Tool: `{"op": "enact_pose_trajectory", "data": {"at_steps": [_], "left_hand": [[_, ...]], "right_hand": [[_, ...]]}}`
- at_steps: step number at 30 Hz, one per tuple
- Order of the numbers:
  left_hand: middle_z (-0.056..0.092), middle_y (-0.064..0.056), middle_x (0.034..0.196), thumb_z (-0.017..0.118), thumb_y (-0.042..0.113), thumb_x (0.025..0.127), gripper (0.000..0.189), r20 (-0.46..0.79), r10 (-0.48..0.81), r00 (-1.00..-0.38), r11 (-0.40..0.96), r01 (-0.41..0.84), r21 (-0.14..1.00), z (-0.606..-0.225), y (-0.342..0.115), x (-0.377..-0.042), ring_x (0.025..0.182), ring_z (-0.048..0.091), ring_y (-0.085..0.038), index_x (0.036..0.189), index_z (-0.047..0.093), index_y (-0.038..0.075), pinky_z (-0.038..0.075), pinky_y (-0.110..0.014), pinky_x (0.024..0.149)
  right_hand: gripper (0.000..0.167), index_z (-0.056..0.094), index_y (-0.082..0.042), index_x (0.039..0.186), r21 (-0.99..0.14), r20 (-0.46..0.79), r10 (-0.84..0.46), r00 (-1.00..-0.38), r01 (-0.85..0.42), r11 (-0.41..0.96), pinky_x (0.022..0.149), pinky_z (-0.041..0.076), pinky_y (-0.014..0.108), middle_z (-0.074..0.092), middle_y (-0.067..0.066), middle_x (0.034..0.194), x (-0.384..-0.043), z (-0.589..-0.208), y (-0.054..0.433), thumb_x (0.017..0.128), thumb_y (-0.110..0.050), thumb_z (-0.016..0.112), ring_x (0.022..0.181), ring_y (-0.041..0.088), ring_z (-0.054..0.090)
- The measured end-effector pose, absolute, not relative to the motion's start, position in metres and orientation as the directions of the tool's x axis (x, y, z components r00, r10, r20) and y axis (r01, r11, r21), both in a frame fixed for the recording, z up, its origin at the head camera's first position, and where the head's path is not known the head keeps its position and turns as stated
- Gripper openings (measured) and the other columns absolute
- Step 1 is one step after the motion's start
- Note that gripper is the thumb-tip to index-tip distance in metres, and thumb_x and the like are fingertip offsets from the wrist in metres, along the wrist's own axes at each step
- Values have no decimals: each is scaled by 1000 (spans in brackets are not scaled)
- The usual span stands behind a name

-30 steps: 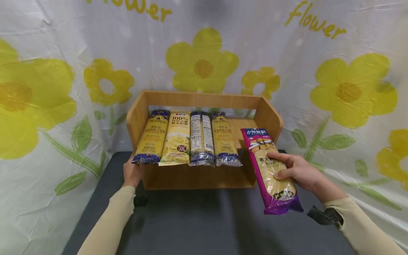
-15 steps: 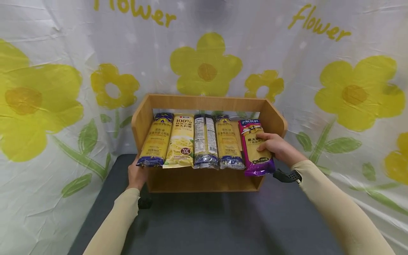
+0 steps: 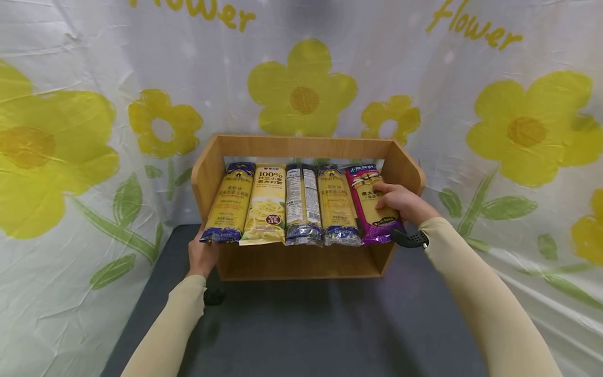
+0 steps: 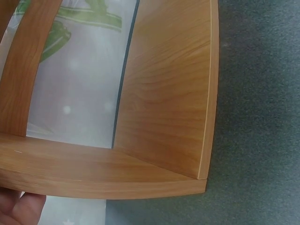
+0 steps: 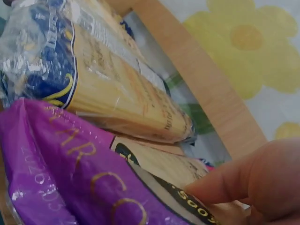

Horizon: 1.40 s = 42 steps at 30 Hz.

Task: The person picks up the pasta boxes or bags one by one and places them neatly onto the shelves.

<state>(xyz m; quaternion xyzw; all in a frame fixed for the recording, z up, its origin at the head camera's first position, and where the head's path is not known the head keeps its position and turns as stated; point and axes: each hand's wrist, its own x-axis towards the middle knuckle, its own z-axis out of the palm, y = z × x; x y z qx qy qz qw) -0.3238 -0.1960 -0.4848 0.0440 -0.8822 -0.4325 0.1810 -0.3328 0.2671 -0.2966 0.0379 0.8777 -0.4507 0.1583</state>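
Observation:
My right hand [image 3: 400, 202] holds a purple-edged pack of pasta [image 3: 374, 209] by its right side, with finger and thumb over its front. The pack lies at the right end of the upper tier of a wooden shelf [image 3: 301, 142]. Close on its left is a yellow spaghetti pack [image 3: 337, 204] with blue ends. In the right wrist view a digit [image 5: 225, 185] presses by the black label of the purple pack [image 5: 70, 173]. My left hand [image 3: 202, 255] holds the shelf's left side panel [image 4: 93, 176], partly hidden by it; fingertips show at its outer face.
Further left on the upper tier lie a dark-ended pack with a white label [image 3: 303, 204], a cream pasta pack [image 3: 265, 204] and another yellow spaghetti pack [image 3: 231, 201]. The shelf stands on a dark grey table [image 3: 301, 324] before a flower-printed curtain [image 3: 330, 78].
My right hand has carried the purple pasta pack left and back from in front of the shelf onto the upper tier's right end. My left hand has stayed at the left panel.

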Motion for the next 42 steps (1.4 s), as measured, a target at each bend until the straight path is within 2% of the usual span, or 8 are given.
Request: {"op": "enact_pose_trajectory", "data": {"at_steps": [4, 10, 17, 25, 33, 38, 40, 42], "left_hand": [[67, -31, 101, 39, 30, 110, 47, 266, -229, -937, 615, 73, 786, -486, -195, -325, 66, 57, -32, 147, 46, 1, 40, -33, 55], [67, -31, 114, 38, 32, 111, 48, 243, -226, -943, 610, 57, 790, -487, -197, -326, 79, 59, -36, 149, 45, 3, 42, -34, 60], [67, -34, 114, 38, 29, 111, 46, 253, -233, -939, 618, 58, 784, -486, -197, -325, 79, 61, -38, 147, 46, 2, 43, -37, 61], [67, -34, 111, 38, 24, 111, 43, 283, -232, -931, 635, 76, 769, -488, -197, -325, 77, 61, -38, 146, 47, 2, 43, -38, 61], [65, -32, 115, 35, 31, 111, 48, 225, -226, -948, 594, 48, 803, -485, -192, -323, 80, 59, -36, 148, 44, 2, 43, -34, 60], [65, -33, 120, 36, 28, 111, 47, 237, -236, -942, 616, 43, 786, -488, -192, -321, 80, 59, -37, 148, 45, 2, 43, -37, 61], [66, -31, 108, 39, 23, 110, 40, 237, -230, -944, 641, 37, 767, -495, -195, -318, 75, 58, -34, 140, 51, -1, 43, -37, 60], [64, -25, 91, 43, 19, 109, 30, 220, -231, -948, 651, 17, 759, -504, -199, -314, 69, 56, -29, 122, 57, -5, 42, -35, 58]], "right_hand": [[76, 17, -13, 164, -769, -303, -73, -950, 198, 608, 80, 47, 24, 26, 28, 157, -333, -299, 268, 96, -5, 51, 113, 29, 50], [77, 16, -6, 163, -757, -266, -70, -962, 163, 633, 80, 45, 24, 31, 29, 155, -332, -301, 267, 95, -5, 52, 113, 29, 49], [80, 16, 0, 162, -717, -175, -26, -984, 109, 689, 101, 42, 38, 27, 32, 161, -332, -307, 264, 93, -5, 57, 130, 37, 40], [82, 15, -3, 163, -732, -134, 24, -991, 115, 672, 109, 37, 44, 23, 29, 165, -330, -309, 261, 92, -4, 57, 135, 39, 37], [83, 13, -6, 164, -719, -123, 52, -991, 126, 683, 117, 31, 49, 23, 27, 166, -327, -309, 263, 94, -7, 59, 138, 39, 35], [80, 21, -3, 162, -543, 47, 46, -998, 13, 839, 106, 41, 54, 46, 32, 151, -318, -313, 258, 92, -16, 57, 121, 41, 49], [77, 24, -2, 161, -447, 135, 23, -991, -40, 894, 100, 44, 56, 52, 33, 143, -311, -316, 254, 92, -18, 53, 116, 42, 55], [75, 23, -3, 161, -397, 184, -8, -983, -82, 914, 97, 45, 57, 53, 35, 141, -304, -319, 250, 94, -19, 51, 114, 43, 57]]}}
